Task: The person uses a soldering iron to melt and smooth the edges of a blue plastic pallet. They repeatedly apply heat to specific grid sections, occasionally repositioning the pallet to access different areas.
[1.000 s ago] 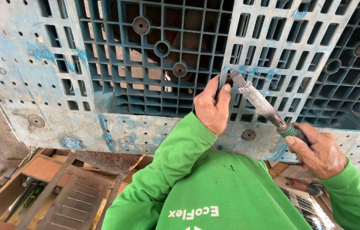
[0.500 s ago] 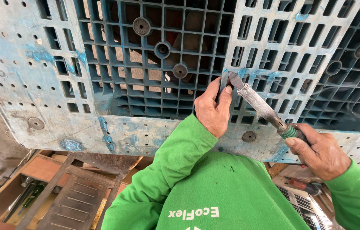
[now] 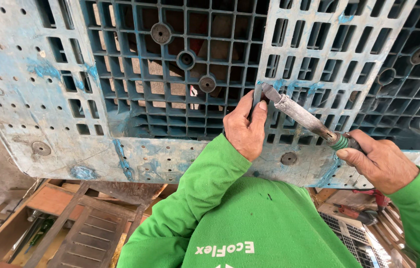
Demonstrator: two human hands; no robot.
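Gripping a metal tool (image 3: 303,118), the right hand (image 3: 380,162) works while the left hand (image 3: 245,128) pinches a plastic strip (image 3: 256,99) against the pallet (image 3: 120,94).

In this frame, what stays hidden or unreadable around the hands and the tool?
Head view only:
- What the left hand pinches: hidden by its own fingers.
- Tool handle: hidden in the right hand.
- Blue pallet: cut off by the frame edges.
- Items under the pallet: shadowed, too cluttered to identify.
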